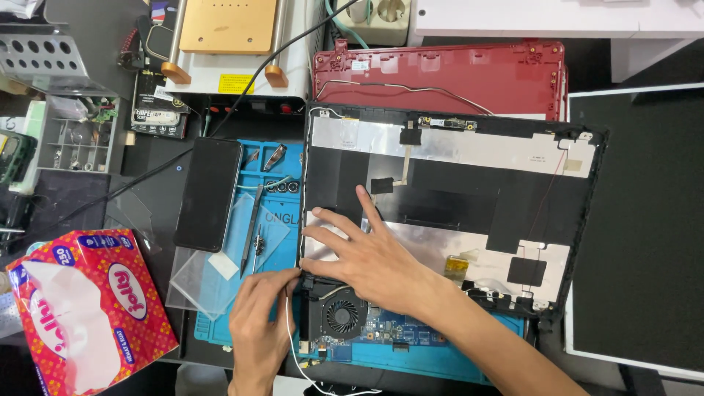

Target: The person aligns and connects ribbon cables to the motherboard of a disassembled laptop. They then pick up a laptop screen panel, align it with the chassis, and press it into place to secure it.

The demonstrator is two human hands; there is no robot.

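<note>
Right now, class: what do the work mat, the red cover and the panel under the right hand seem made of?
Work mat: likely silicone, matte blue with moulded trays. Red cover: apparently plastic, with a slight sheen. Panel under the right hand: black plastic frame, silvery foil lining.

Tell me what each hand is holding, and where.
Left hand pinches a thin white cable near its upper end; right hand rests flat on the laptop lid, gripping nothing.

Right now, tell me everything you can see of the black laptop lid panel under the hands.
The black laptop lid panel lies flat, inner side up, over the blue mat. It looks like plastic lined with silvery foil sheets and black tape patches. A small camera strip sits at its far edge, with thin cables along the rim. The right hand presses flat on its near-left foil. The left hand pinches a white wire at its near-left corner, beside an exposed fan.
</note>
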